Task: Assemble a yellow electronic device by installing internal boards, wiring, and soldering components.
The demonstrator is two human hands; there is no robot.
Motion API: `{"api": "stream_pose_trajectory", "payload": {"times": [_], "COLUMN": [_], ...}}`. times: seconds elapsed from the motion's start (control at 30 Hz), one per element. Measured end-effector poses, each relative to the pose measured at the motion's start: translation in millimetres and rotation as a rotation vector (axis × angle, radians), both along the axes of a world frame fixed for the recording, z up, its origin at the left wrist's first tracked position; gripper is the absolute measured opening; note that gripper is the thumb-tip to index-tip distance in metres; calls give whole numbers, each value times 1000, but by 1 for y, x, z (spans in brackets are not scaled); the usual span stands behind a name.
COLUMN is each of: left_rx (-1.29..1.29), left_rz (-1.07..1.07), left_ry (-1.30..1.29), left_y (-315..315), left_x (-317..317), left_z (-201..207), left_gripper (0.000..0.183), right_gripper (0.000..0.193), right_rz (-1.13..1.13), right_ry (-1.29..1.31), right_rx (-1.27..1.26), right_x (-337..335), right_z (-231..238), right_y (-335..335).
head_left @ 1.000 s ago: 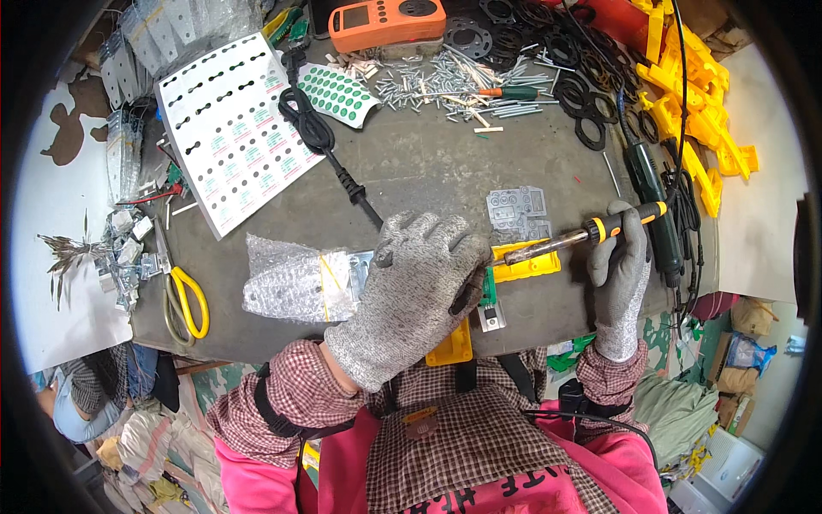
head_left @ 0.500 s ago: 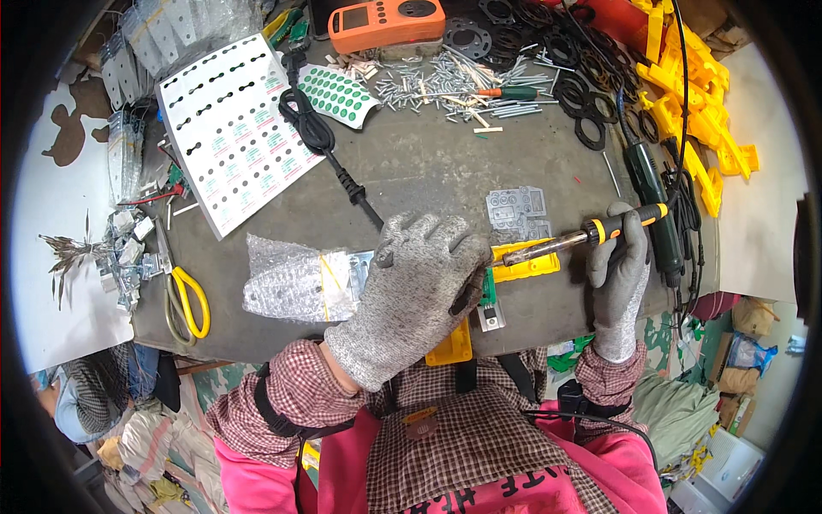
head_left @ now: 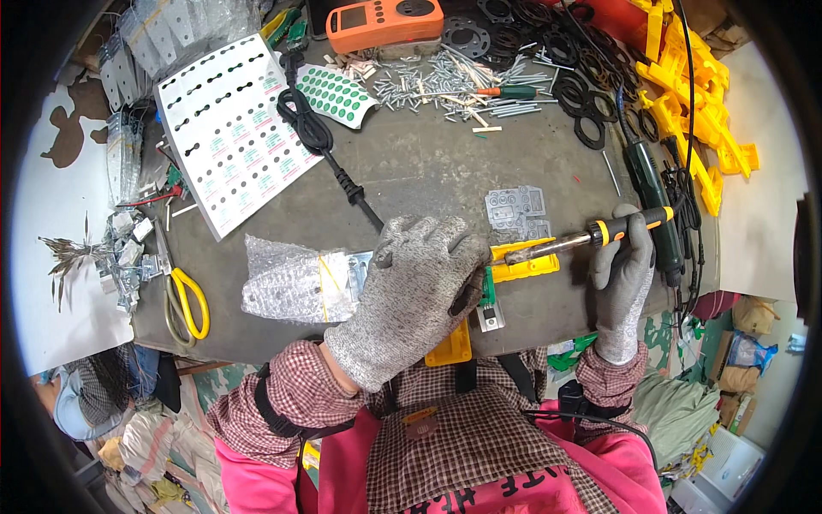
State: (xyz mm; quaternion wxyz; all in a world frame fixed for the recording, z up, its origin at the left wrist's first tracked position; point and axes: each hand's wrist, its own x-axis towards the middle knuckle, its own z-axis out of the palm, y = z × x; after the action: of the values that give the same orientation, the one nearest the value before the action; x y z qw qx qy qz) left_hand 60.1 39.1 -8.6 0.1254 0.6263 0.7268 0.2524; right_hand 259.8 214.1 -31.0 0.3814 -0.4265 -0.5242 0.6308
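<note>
My left hand [head_left: 419, 295], in a grey knit glove, rests with curled fingers over a yellow plastic housing [head_left: 527, 264]; what its fingertips grip is hidden. A black cable [head_left: 364, 206] runs down behind its knuckles. Just right of that hand a small green circuit board [head_left: 488, 287] shows, with a metal-tabbed component at its lower end. Another yellow plastic part [head_left: 449, 347] sticks out below the palm. My right hand [head_left: 623, 274], also gloved, is closed on a soldering iron [head_left: 599, 233] with a black and yellow handle. Its metal barrel points left over the housing, and the tip is hidden beside my left fingers.
Left lie a bubble-wrapped pack [head_left: 287, 283], scissors [head_left: 184, 300] and a sticker sheet [head_left: 231, 137]. An orange meter [head_left: 385, 24], loose screws [head_left: 428, 81] and black rings [head_left: 591, 128] sit at the back. Yellow parts [head_left: 693, 103] and a dark green corded tool [head_left: 655, 206] are right.
My right hand and the soldering iron have shifted very slightly to the right. My left hand stays in place.
</note>
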Motion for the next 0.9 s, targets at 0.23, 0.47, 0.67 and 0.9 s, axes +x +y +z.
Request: {"api": "stream_pose_trajectory", "payload": {"times": [0.23,0.47,0.67,0.9], "left_rx": [132,106,109,157], "left_rz": [31,23,20,-71], "left_ry": [-55,-35,-45,11], "left_y": [7,4,-6,3], "left_x": [-1,-1,-3,-1], "left_z": [0,8,9,12], "left_gripper": [17,22,24,19], "right_gripper": [40,30,24,48], "right_rz": [-5,282,511,401], "right_ry": [47,396,-178,-667], "right_rx": [0,222,1169,1672], "right_x": [12,-20,-145,-226], "right_z": [1,62,77,19], "right_y": [7,30,72,180]}}
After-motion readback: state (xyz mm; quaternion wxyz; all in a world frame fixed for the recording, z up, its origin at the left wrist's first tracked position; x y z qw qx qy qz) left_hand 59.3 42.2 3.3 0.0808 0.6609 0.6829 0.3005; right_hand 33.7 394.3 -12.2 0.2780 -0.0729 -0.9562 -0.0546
